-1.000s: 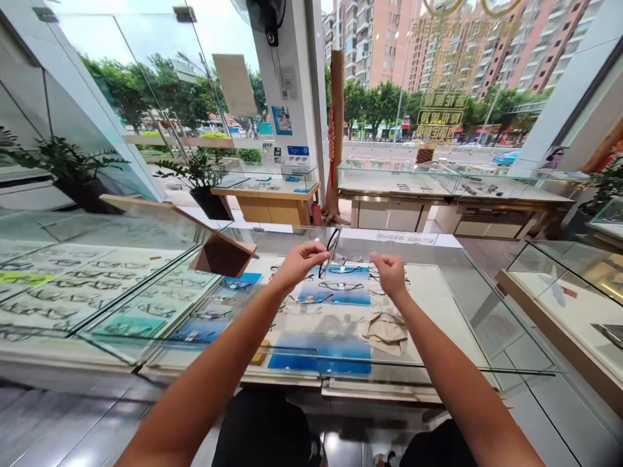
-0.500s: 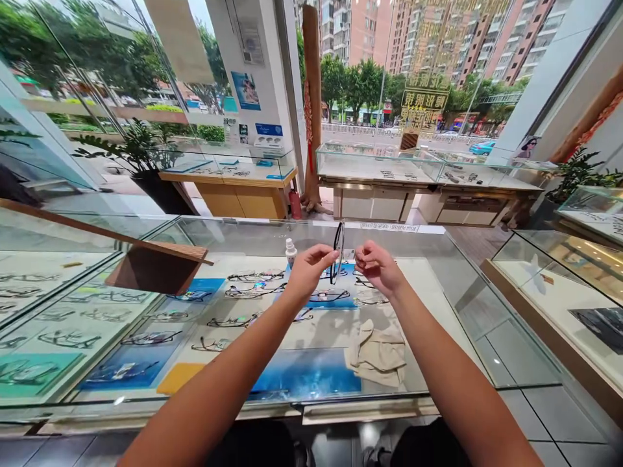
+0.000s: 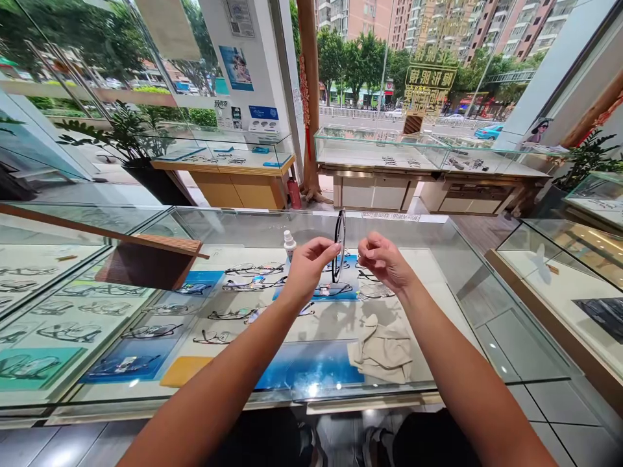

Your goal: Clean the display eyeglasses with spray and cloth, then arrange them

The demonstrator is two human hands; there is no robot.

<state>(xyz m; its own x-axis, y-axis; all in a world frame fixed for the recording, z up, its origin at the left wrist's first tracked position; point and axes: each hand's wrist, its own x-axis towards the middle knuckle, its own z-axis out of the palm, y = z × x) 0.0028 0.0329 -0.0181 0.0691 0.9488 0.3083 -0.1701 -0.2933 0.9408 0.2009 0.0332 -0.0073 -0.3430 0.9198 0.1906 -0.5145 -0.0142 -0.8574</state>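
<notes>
A pair of black-framed glasses [image 3: 339,245] is held edge-on above a glass display counter [image 3: 462,285]. My left hand [image 3: 307,266] pinches the frame at its left side. My right hand [image 3: 383,259] is curled beside the frame's right side, its fingertips pinched together; whether they grip a temple arm is hard to see. A beige cloth [image 3: 380,347] lies on the counter top below my right forearm. A small white bottle [image 3: 289,245] stands on the glass just left of my left hand.
Rows of glasses [image 3: 253,285] lie on blue and white pads inside the counter. A wooden stand [image 3: 146,259] sits at the left. More glass showcases [image 3: 379,146] stand behind and at the right, plus a potted plant [image 3: 131,139].
The view has tilted down and shifted right. My hands came closer together, the right hand moving in toward the glasses, and the frame now stands more upright.
</notes>
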